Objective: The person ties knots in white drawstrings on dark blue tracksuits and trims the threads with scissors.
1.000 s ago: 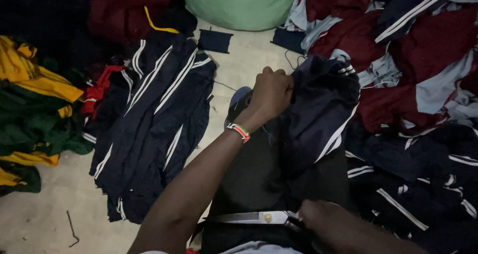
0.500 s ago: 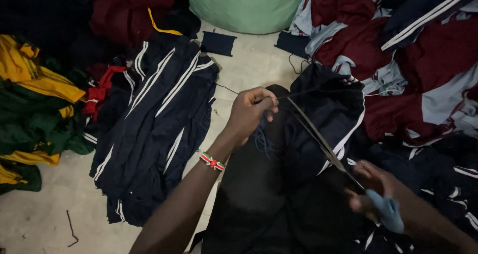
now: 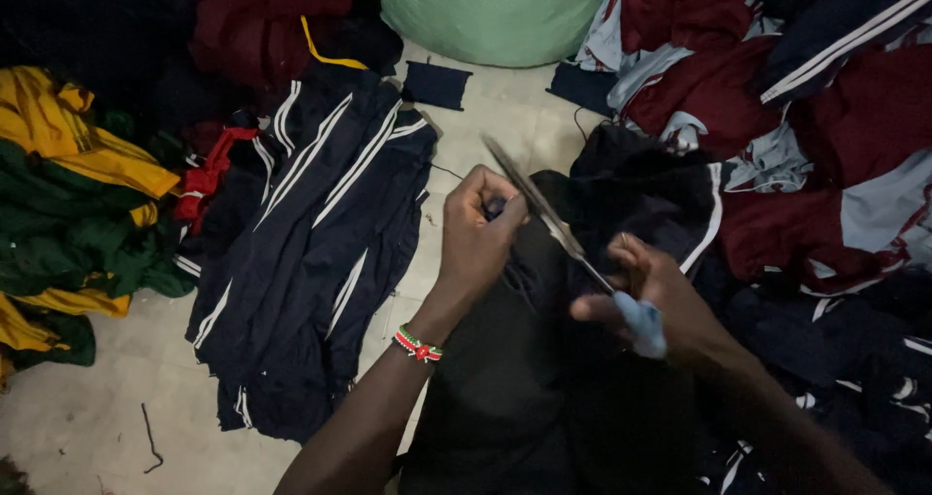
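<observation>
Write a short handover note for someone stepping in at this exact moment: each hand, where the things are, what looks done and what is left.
Left hand: pinching dark fabric near the blade tips.
Right hand: gripping scissors by the pale blue handle, blades pointing up-left.
Navy striped pile: on the floor, left.
Done: cannot tell if a cut is finished.
Left: heaps of maroon garments at right.

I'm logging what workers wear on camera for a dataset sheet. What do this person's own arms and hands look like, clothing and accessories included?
Both forearms are bare, with no sleeves in view and no gloves. The left hand has a beaded wristband in red, white, green and black at the wrist. The right hand shows no band, watch or ring that I can make out; the picture is dim there.
</observation>
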